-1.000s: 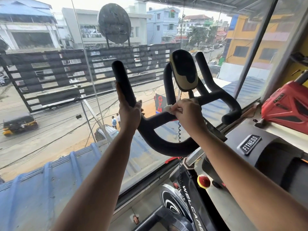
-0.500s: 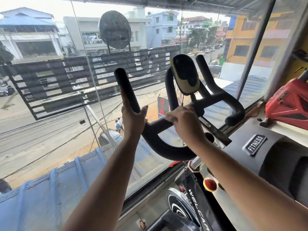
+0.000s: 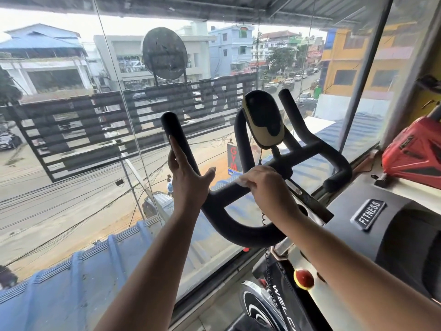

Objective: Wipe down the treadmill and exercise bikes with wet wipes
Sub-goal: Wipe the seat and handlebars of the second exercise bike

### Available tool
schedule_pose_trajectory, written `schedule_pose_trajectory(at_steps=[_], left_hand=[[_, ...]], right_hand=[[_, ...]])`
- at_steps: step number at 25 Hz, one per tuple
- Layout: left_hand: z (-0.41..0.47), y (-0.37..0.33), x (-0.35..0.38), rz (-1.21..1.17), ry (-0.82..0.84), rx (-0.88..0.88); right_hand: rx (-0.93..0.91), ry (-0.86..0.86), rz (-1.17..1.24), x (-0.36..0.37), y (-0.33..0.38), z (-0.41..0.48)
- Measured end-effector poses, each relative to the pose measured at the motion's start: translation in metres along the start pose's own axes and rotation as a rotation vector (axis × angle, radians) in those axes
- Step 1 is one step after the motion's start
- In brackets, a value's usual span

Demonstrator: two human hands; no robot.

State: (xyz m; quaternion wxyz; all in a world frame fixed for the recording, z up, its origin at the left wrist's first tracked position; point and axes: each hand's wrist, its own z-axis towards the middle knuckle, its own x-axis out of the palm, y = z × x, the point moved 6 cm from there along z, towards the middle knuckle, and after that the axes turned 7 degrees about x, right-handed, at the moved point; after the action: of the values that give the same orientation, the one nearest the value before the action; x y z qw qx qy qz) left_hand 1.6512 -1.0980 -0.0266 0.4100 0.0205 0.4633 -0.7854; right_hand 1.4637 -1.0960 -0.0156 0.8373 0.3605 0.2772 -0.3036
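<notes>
Your handlebar [image 3: 229, 220] is black, the console [image 3: 262, 118] beige with black patches — your wipe [image 3: 244, 182] white, the knob [image 3: 303, 278] red.

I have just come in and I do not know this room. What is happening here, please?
A person is wiping the handlebar of an exercise bike beside a big window. The right hand presses a white wipe onto the crossbar near its middle. The left hand rests with straight fingers against the left grip. The treadmill on the right is untouched.
</notes>
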Motion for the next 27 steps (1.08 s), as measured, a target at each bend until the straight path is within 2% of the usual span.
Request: schedule_pose_trajectory(at_steps=[3, 5, 8, 10, 13, 15, 18, 20, 23, 25, 27], left_hand=[[0.002, 0.001, 0.0, 0.015, -0.011, -0.027], [0.001, -0.001, -0.002, 0.018, -0.023, -0.023], [-0.001, -0.004, -0.002, 0.034, -0.025, -0.049], [-0.002, -0.004, -0.002, 0.033, -0.02, -0.085], [-0.005, -0.005, -0.003, 0.024, -0.015, -0.101], [-0.004, -0.007, -0.001, 0.026, -0.024, -0.117], [-0.003, -0.011, 0.005, 0.032, -0.029, -0.216], [-0.007, -0.014, 0.007, 0.093, -0.027, -0.24], [-0.013, -0.016, 0.007, 0.214, -0.033, -0.153], [-0.014, -0.014, 0.006, 0.218, -0.035, -0.166], [-0.013, -0.014, 0.006, 0.209, -0.041, -0.181]], right_hand=[[0.095, -0.062, -0.147, 0.003, 0.007, -0.002], [0.014, -0.06, -0.208, 0.01, 0.027, -0.019], [-0.129, 0.036, -0.036, 0.004, 0.017, -0.023], [-0.076, 0.035, 0.007, -0.012, -0.015, -0.011], [0.097, -0.07, 0.01, -0.036, -0.063, 0.01], [0.146, -0.102, 0.007, -0.036, -0.064, 0.017], [-0.056, -0.004, -0.019, -0.014, -0.032, 0.005], [-0.132, 0.029, 0.029, -0.014, -0.036, 0.008], [-0.058, -0.034, -0.094, -0.026, -0.064, 0.031], [-0.025, 0.065, -0.195, -0.017, -0.058, 0.038], [-0.098, 0.147, -0.199, -0.007, -0.045, 0.039]])
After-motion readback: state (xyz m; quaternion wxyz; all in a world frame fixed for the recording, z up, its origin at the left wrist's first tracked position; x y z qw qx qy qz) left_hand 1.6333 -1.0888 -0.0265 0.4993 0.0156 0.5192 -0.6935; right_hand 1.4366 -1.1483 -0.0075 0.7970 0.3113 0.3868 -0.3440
